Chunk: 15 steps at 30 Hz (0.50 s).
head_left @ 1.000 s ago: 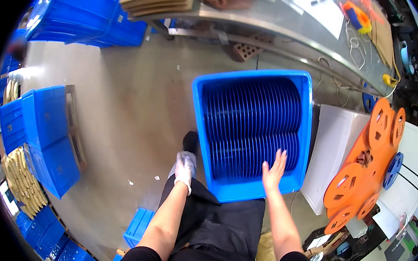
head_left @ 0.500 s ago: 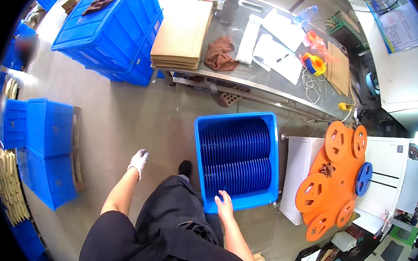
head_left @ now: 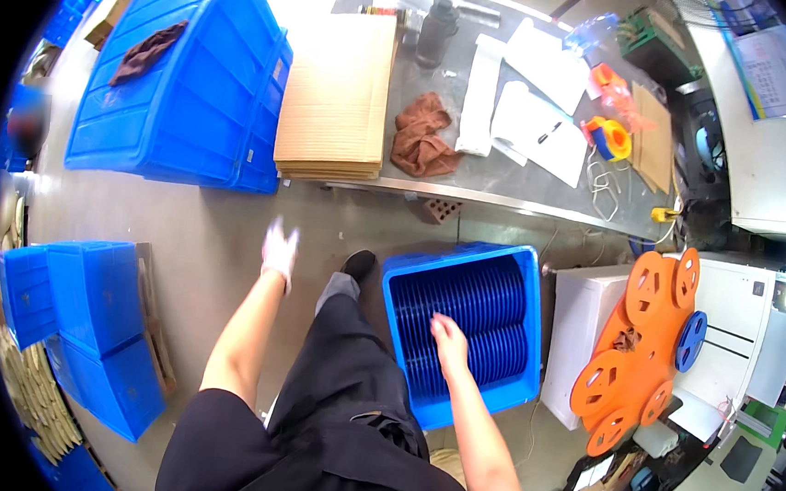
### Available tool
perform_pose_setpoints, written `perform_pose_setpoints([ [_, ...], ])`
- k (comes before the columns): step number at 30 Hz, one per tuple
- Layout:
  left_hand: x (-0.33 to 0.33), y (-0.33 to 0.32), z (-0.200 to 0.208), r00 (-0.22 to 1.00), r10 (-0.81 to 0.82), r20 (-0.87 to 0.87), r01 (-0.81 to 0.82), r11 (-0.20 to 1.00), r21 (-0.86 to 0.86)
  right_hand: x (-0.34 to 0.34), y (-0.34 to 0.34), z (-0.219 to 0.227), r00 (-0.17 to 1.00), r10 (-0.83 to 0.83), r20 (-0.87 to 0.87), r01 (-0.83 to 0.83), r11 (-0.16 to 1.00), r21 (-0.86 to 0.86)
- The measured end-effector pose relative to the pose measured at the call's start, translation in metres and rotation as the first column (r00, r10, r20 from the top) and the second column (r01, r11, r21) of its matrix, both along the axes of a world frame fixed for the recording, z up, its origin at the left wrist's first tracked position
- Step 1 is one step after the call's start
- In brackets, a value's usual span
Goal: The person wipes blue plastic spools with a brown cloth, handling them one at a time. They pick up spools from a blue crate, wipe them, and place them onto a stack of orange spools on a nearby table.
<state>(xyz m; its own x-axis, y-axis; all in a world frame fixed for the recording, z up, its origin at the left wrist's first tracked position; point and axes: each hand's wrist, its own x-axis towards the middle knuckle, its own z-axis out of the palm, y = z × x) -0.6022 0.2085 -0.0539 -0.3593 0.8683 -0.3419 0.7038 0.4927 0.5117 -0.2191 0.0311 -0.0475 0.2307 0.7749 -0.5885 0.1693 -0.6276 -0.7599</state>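
My left hand (head_left: 280, 255), in a pale glove, is off the floor left of my foot. It is slightly blurred, its fingers apart and nothing in it. Bare and loosely curled, my right hand (head_left: 450, 344) hangs over a blue plastic bin (head_left: 534, 298); no held thing shows in it. Inside the bin, thin dark-blue discs like reel flanges (head_left: 500, 291) stand on edge in two packed rows. The hand hides a few of them, and whether it touches any I cannot tell.
Ahead stands a metal table (head_left: 368, 96) with stacked cardboard (head_left: 336, 93), a brown cloth (head_left: 425, 137), a dark bottle (head_left: 437, 32), papers (head_left: 540, 132) and tape rolls (head_left: 609, 138). Blue crates (head_left: 175, 81) rise at left. An orange rack with reels (head_left: 639, 348) stands right of the bin.
I have stepped forward, so the table and bin sit differently in view. My left hand has swung forward. My right hand has moved over the bin, its fingers more curled.
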Motion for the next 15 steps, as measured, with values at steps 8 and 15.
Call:
perform_pose_setpoints([
  [8, 0.011, 0.209, -0.006, 0.890, 0.433, 0.144, -0.417, 0.900, -0.130, -0.146, 0.332, -0.041, 0.976, 0.029, 0.217, -0.090, 0.957, 0.276],
  [15, -0.003, 0.201, -0.030, 0.904, 0.394, 0.168, -0.390, 0.919, -0.059, -0.174, 0.380, -0.030, 0.972, 0.099, 0.213, -0.115, 0.991, 0.067],
])
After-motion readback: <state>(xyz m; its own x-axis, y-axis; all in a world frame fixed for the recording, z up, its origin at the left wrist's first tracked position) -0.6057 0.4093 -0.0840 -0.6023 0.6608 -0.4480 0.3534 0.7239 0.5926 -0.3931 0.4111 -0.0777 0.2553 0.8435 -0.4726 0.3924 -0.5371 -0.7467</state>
